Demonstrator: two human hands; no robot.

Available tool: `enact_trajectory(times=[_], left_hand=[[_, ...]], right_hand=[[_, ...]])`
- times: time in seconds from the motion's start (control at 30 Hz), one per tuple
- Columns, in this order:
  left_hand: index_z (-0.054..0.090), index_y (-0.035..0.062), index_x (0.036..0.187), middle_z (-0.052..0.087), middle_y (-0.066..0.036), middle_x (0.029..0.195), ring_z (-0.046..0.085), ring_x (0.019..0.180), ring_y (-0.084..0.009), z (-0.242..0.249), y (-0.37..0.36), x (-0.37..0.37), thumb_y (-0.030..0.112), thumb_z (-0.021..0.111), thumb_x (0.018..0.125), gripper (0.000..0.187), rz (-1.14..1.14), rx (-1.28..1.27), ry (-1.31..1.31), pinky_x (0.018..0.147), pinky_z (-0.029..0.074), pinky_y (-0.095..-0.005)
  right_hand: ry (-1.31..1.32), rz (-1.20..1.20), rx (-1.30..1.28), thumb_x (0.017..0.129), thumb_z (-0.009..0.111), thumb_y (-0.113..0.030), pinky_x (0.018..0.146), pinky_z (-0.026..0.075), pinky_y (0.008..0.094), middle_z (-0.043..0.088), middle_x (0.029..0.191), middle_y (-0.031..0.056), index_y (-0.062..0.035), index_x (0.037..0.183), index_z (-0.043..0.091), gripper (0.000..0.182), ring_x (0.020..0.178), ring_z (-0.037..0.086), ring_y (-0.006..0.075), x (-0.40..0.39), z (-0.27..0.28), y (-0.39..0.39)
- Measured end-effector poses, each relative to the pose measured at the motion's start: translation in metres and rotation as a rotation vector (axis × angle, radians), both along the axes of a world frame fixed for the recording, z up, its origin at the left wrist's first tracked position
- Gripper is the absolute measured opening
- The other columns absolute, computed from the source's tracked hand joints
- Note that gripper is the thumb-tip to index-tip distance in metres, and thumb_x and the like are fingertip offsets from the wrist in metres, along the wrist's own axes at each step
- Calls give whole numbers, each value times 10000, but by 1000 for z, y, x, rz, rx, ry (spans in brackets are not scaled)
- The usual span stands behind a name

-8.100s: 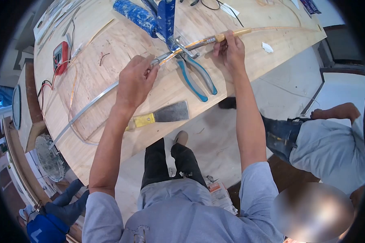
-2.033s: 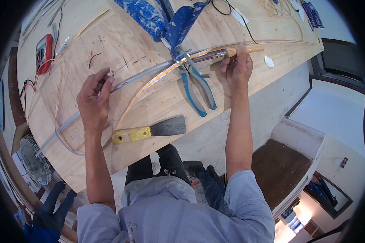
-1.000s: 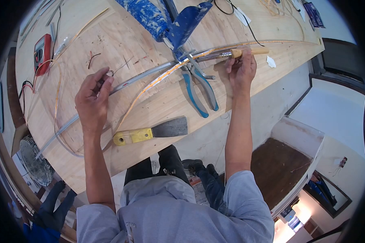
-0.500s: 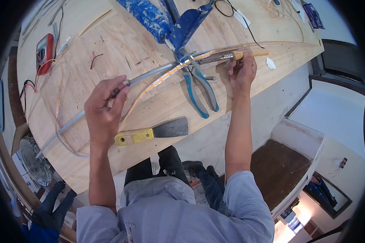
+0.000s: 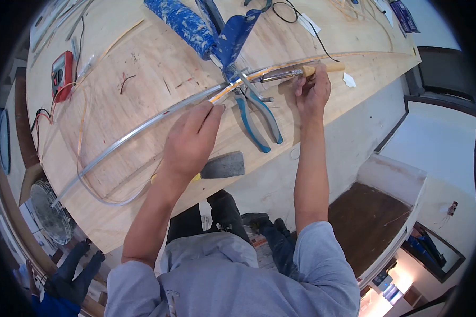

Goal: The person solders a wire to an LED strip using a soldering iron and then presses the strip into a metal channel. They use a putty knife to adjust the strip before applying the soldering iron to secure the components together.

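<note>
Strip of flexible yellow-orange lighting (image 5: 275,66) is running from the far right of the light plywood tabletop (image 5: 158,63) leftward to the left hand (image 5: 190,138), which is pinching it between thumb and fingertips, back of the hand facing up. Right hand (image 5: 313,92) is grasping a metal-shafted tool with a tan wooden handle (image 5: 304,71), fingers wrapping from the near side; shaft is pointing left, almost alongside the strip. Likely it is being held at that angle to bring its tip close to the strip; whether the tip is touching is too small to say. Left hand is presumably holding the strip in line there.

Teal-and-grey pliers (image 5: 271,120) are lying with handles toward the near edge, head end at the strip, next to the metal end of a blue, white-spattered tool (image 5: 182,29). Both are perhaps serving as a prop; overlap is too cluttered to sort out. Narrow silver channel (image 5: 137,131) is lying on the far side of the left hand, not gripped. Putty knife with a yellow handle and grey blade (image 5: 223,165) is resting on the near side, handle mostly hidden by the left arm, probably just parked.

Relative to hands: strip is ending its visible run at the left fingertips, rest hidden there; it is passing just beyond the right hand, seemingly untouched by it.
</note>
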State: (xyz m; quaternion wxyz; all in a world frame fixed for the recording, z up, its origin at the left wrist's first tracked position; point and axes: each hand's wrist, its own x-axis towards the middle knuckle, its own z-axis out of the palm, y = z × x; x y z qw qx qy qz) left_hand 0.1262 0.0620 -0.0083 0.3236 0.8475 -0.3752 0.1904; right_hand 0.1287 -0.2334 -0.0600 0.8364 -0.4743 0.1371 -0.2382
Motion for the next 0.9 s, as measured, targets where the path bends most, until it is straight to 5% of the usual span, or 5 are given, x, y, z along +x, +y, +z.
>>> enact_trajectory(times=[0.1, 0.9], left_hand=[[688, -1, 996, 656, -121, 952, 661, 814, -275, 1, -6, 3, 15, 721, 819, 180, 24, 29, -7, 712, 543, -358], [664, 16, 1019, 623, -103, 978, 652, 851, -263, 4, 0, 6, 18, 669, 794, 225, 24, 17, 107, 723, 543, -347]], right_hand=[[11, 15, 4, 1037, 493, -329, 381, 422, 249, 594, 663, 68, -45, 953, 553, 301, 468, 531, 139, 0, 1, -1], [64, 29, -59, 1020, 526, -365, 361, 422, 247, 586, 623, 75, -46, 914, 559, 337, 451, 536, 141, 0, 4, 2]])
